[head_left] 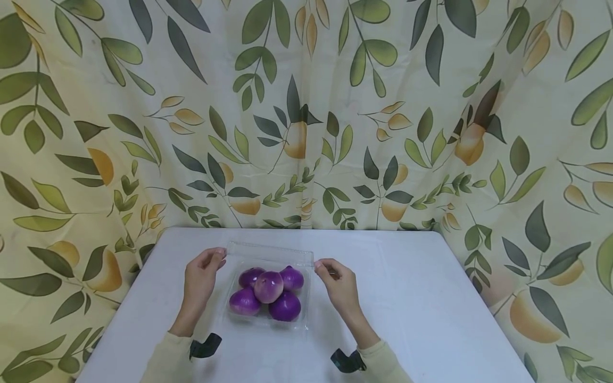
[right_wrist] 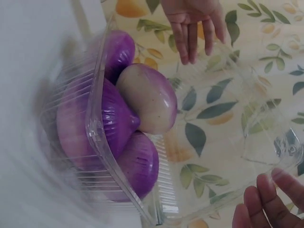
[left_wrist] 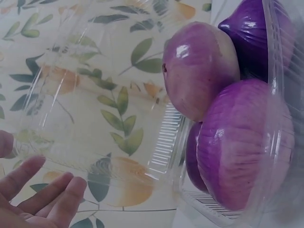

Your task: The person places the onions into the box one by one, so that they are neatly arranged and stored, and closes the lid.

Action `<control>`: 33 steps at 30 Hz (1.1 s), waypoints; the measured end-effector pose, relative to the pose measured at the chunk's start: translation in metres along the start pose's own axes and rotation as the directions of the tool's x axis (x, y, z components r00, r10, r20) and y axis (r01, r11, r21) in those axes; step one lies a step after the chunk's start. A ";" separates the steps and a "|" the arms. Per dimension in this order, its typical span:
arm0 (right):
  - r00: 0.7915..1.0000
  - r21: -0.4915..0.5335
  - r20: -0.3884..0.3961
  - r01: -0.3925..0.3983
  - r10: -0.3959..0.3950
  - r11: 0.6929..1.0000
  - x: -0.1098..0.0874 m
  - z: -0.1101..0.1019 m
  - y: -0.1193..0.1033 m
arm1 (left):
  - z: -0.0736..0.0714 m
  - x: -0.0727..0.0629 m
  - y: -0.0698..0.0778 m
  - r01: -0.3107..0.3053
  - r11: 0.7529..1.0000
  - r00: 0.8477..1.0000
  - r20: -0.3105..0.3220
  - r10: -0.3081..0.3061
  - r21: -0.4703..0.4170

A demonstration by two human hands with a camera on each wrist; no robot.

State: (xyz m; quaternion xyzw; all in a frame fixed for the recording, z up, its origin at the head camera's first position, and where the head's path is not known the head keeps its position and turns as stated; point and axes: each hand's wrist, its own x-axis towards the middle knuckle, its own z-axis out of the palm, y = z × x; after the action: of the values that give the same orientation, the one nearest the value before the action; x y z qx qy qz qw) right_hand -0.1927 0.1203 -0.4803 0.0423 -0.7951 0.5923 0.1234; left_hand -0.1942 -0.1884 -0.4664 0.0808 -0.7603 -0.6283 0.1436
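A clear plastic clamshell box (head_left: 306,321) stands on the table with its lid (head_left: 270,252) raised at the far side. Several purple onions (head_left: 269,288) fill the tray, one lying on top of the others. My left hand (head_left: 201,274) pinches the lid's left edge between thumb and index finger. At the opposite edge, my right hand (head_left: 339,284) pinches the lid likewise. Through the lid, the left wrist view shows curtain leaves beside a pale purple onion (left_wrist: 202,71). The other fingers (right_wrist: 254,202) of the right hand are loosely bent, off the lid.
A white-covered table (head_left: 407,298) carries the box near its middle. Behind it and along both sides hangs a leaf-and-fruit patterned curtain (head_left: 335,175). Dark wrist mounts (head_left: 205,346) sit at both sleeves.
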 end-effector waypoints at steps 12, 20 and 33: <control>0.999 0.026 0.029 -0.029 0.028 0.999 -0.009 -0.001 0.004 | -0.003 -0.011 -0.005 0.036 0.999 0.998 0.047 -0.037 0.029; 0.995 0.000 0.069 -0.072 0.071 0.997 -0.022 -0.008 -0.030 | -0.002 -0.017 -0.016 0.034 0.993 0.998 0.055 -0.040 0.114; 0.997 0.029 0.053 -0.057 0.055 0.998 -0.023 0.000 0.022 | -0.001 -0.026 -0.026 0.013 0.994 0.997 0.075 -0.021 0.113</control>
State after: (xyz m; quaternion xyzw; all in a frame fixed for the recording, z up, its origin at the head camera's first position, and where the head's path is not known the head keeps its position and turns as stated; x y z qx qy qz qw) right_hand -0.1755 0.1252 -0.5064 0.0375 -0.7899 0.6062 0.0852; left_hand -0.1709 -0.1861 -0.4944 0.0713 -0.7986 -0.5883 0.1046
